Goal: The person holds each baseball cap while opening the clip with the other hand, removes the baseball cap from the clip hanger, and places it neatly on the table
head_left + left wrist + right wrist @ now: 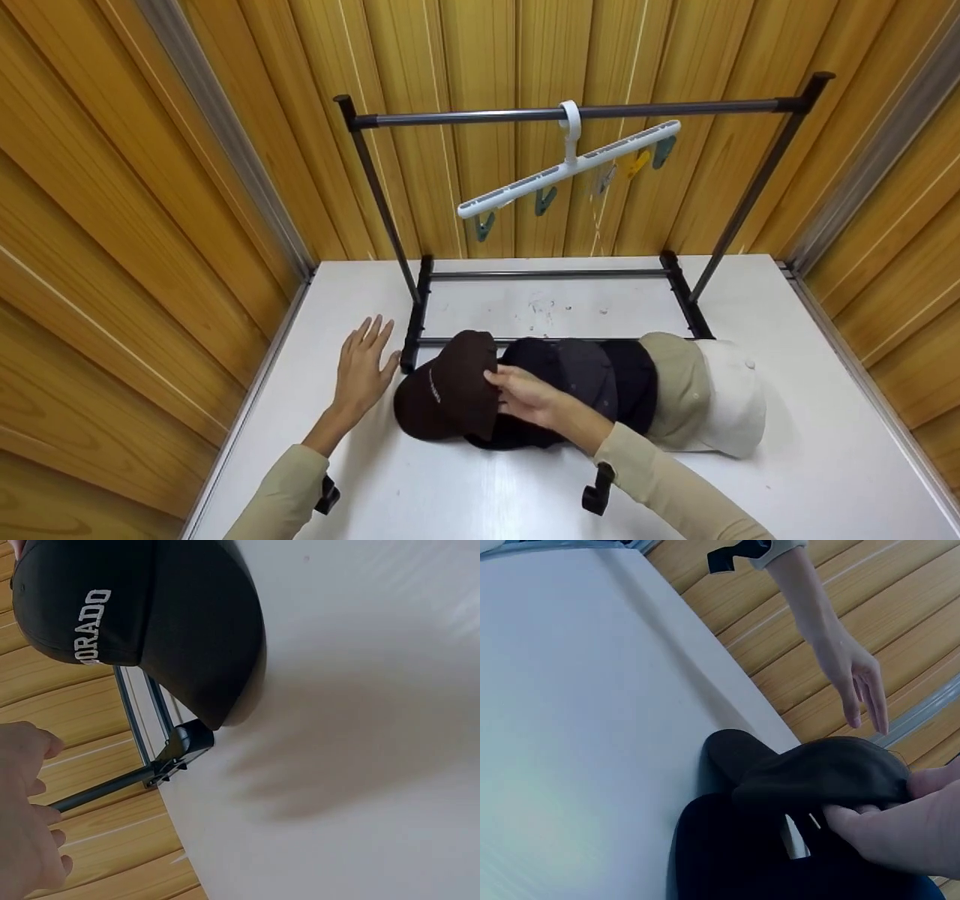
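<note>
My right hand [529, 397] pinches the back edge of a dark brown baseball cap [454, 390], thumb outside and fingers under it. Pale lettering runs across the cap's front, and its brim points left toward me. In the right wrist view the same cap [825, 772] bulges up from the fingertips. My left hand [364, 367] hovers left of the cap with fingers spread, holding nothing. A row of nested caps extends to the right: black, dark grey [589, 375], navy, khaki [675, 382] and a white cap [735, 397] at the end.
Behind the caps stands a dark metal rack [465, 118] on a white table [450, 495]. From its top bar hangs a tilted white hanger [570, 166] with several clips, among them a yellow clip [639, 163]. Wood-patterned panels [480, 45] enclose the table.
</note>
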`<state>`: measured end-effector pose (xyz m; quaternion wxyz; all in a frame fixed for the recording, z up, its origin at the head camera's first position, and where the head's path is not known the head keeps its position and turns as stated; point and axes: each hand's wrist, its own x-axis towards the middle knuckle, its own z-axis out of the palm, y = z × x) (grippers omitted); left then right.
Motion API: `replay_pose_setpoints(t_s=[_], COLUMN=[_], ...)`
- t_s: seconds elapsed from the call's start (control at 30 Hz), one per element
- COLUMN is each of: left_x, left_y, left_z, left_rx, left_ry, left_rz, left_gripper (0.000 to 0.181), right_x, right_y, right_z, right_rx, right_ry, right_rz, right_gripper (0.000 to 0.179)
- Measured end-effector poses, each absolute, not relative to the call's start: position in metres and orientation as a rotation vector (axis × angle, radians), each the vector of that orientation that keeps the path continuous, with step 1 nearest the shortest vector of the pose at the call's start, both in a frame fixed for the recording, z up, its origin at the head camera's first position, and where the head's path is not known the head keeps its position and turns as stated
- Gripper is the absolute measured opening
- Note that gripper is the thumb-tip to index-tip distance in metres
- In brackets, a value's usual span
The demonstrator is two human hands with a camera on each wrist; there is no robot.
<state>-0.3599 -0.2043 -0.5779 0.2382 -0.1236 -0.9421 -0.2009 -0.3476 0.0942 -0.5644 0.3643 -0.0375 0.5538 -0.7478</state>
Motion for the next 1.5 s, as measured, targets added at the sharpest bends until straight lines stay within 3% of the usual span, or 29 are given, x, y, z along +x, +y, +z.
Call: replay_pose_setpoints(t_s=[0.27, 0.5, 0.77, 1.13, 1.5], left_x=[-0.36, -0.36, -0.363, -0.363, -0.366], left_y=[-0.204, -0.204, -0.205, -0.204, -0.2], left_z=[-0.58, -0.579, -0.581, -0.583, -0.586], left_rx=[-0.339, -0.327, -0.35, -0.361, -0.378], left_ry=[-2.581, -2.602, -2.622, -2.64, -2.655], left_rz=[-0.555, -0.563, -0.502, -0.494, -0.517], left_gripper=[0.054, 0.054, 0.054, 0.055, 0.054], right_x=[-0.343, -0.347, -0.344, -0.34, -0.342], right_y=[0.096, 0.103, 0.109, 0.131, 0.144], right_z=[-0.555, -0.552, -0.544, -0.541, -0.539], right_rx=[-0.048, -0.094, -0.1, -0.228, -0.36], right_ry=[1.585, 1.89, 2.091, 2.28, 2.548], right_rz=[-1.932, -1.845, -1.743, -1.587, -1.423], right_gripper=[0.045, 0.03, 0.045, 0.021, 0.021])
